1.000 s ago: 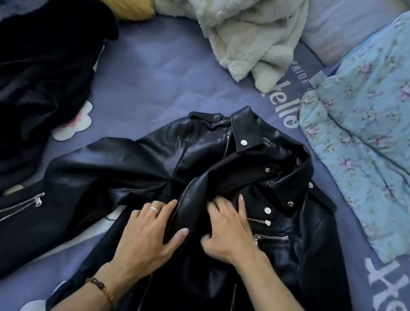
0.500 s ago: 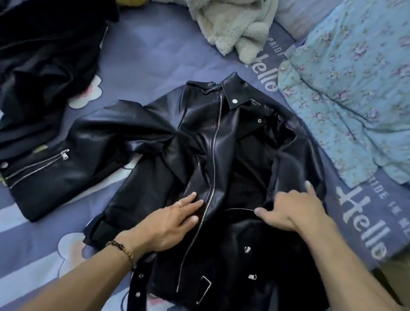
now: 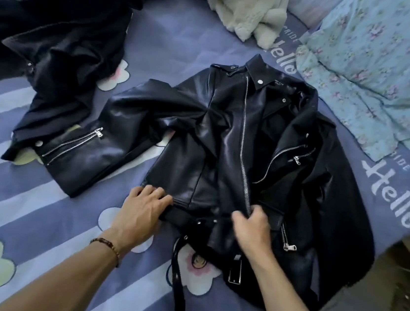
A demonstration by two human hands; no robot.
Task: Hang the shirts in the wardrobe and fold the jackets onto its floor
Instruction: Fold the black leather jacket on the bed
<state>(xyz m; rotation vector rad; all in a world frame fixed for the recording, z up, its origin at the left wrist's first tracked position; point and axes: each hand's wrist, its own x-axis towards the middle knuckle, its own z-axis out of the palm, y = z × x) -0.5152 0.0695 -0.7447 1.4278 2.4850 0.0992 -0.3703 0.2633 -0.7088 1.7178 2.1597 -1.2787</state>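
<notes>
1. Head view, centre of frame: the black leather jacket (image 3: 226, 142) lies front-up on the striped bedsheet (image 3: 38, 202), one sleeve flung toward the left, not yet folded.
2. Lower centre: the left hand (image 3: 142, 212) grips the hem, fingers curled over its edge; the right hand (image 3: 252, 225) pinches the front edge by the zipper.
3. Upper left, a dark coat (image 3: 58, 34) waits in a heap; top centre, a cream fleece (image 3: 243, 5) too.
4. No wardrobe in sight. My read: early days, nothing stowed here, jackets all to go.
</notes>
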